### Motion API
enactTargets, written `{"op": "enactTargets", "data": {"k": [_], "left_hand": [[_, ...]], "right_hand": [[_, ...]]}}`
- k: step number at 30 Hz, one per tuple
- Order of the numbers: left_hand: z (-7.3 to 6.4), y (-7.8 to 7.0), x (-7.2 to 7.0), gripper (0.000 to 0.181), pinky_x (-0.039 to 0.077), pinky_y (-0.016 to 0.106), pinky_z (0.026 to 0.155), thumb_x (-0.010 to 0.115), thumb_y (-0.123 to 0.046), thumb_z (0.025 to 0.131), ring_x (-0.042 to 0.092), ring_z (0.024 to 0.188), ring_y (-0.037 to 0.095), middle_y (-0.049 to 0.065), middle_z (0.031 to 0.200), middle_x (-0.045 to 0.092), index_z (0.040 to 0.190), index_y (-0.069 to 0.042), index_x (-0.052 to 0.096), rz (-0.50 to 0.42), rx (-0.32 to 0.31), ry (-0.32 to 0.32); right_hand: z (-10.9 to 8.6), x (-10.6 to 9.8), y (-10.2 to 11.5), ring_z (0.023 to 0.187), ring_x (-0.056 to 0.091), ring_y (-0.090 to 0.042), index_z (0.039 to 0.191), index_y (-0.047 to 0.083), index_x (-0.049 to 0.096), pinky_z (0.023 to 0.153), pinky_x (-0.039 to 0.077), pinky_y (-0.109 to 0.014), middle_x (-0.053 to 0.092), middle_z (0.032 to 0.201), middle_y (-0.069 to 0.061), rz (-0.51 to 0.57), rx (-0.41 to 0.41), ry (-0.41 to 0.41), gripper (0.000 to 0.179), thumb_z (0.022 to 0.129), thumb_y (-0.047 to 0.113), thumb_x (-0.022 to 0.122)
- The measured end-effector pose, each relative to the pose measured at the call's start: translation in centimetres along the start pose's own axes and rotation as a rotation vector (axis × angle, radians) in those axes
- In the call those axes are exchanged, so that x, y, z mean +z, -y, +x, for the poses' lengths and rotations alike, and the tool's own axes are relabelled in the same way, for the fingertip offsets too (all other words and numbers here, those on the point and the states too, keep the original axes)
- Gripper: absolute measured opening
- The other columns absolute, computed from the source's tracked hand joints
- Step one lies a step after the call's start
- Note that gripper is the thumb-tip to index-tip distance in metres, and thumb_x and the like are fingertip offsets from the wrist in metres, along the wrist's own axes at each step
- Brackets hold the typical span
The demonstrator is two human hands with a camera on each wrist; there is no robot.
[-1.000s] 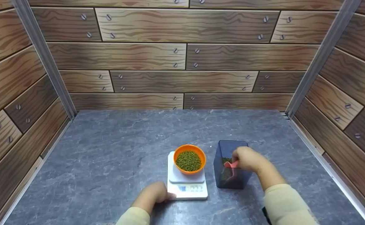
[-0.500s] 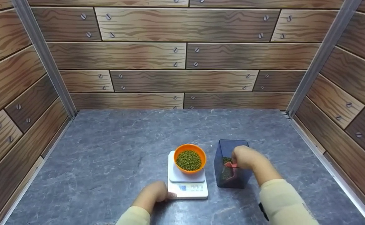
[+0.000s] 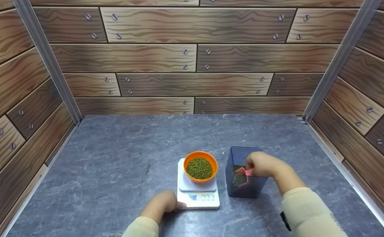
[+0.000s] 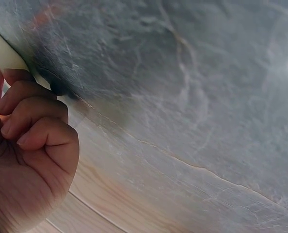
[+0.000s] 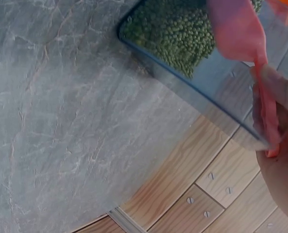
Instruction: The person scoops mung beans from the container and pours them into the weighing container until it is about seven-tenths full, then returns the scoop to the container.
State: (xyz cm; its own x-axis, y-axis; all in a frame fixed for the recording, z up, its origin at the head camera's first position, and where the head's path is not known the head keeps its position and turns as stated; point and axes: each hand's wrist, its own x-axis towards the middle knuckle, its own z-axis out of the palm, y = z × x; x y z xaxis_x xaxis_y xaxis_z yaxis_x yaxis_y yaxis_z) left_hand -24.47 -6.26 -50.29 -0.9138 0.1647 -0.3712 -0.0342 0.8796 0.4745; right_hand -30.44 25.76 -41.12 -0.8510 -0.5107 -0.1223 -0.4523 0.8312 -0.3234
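Bowl on scale, left hand gripping scale's edge, right hand gripping scoop in bin right of scale

Could read no text, label, brand or number with certainty; found a bluish display near the front edge of the white scale, slightly left of middle, bearing characters too small and blurred to make out; found a row of pale marks just right of the display, toward the front right corner of the scale, equally indecipherable; read nothing in either wrist view.
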Motion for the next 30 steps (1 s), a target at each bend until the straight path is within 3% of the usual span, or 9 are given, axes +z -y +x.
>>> {"op": "enactTargets", "data": {"k": [6, 13, 23, 30], "left_hand": [[0.1, -0.1, 0.0, 0.041, 0.045, 0.039, 0.07, 0.067, -0.042, 0.078, 0.049, 0.061, 0.022, 0.006, 0.06, 0.053, 0.062, -0.005, 0.057, 0.006, -0.017, 0.001], [0.0, -0.2, -0.1, 0.041, 0.045, 0.038, 0.067, 0.068, -0.041, 0.078, 0.048, 0.059, 0.022, 0.006, 0.059, 0.051, 0.06, -0.006, 0.056, 0.007, -0.014, -0.001], [-0.2, -0.2, -0.1, 0.041, 0.045, 0.039, 0.067, 0.069, -0.04, 0.078, 0.046, 0.06, 0.023, 0.007, 0.06, 0.049, 0.061, -0.005, 0.054, 0.002, 0.011, -0.021], [-0.3, -0.3, -0.1, 0.041, 0.045, 0.038, 0.068, 0.068, -0.041, 0.078, 0.047, 0.06, 0.022, 0.006, 0.059, 0.05, 0.061, -0.006, 0.055, 0.015, -0.012, -0.012]], "right_hand": [[-0.6, -0.9, -0.5, 0.061, 0.043, -0.01, 0.065, 0.009, 0.058, 0.055, 0.038, -0.027, 0.05, 0.065, 0.005, 0.056, -0.025, 0.006, 0.014, 0.065, -0.002, 0.065], [-1.9, -1.7, -1.6, 0.065, 0.043, -0.011, 0.069, 0.008, 0.06, 0.058, 0.038, -0.027, 0.05, 0.07, 0.003, 0.113, -0.068, -0.048, 0.012, 0.069, 0.001, 0.07], [-3.6, -1.1, -3.4, 0.073, 0.045, -0.011, 0.077, 0.013, 0.064, 0.064, 0.04, -0.028, 0.053, 0.078, 0.004, 0.173, -0.049, -0.162, 0.008, 0.074, 0.012, 0.072], [-4.0, -0.4, -4.1, 0.072, 0.048, -0.012, 0.081, 0.014, 0.065, 0.063, 0.042, -0.026, 0.058, 0.08, 0.002, 0.245, -0.004, -0.208, 0.01, 0.075, 0.015, 0.073]]}}
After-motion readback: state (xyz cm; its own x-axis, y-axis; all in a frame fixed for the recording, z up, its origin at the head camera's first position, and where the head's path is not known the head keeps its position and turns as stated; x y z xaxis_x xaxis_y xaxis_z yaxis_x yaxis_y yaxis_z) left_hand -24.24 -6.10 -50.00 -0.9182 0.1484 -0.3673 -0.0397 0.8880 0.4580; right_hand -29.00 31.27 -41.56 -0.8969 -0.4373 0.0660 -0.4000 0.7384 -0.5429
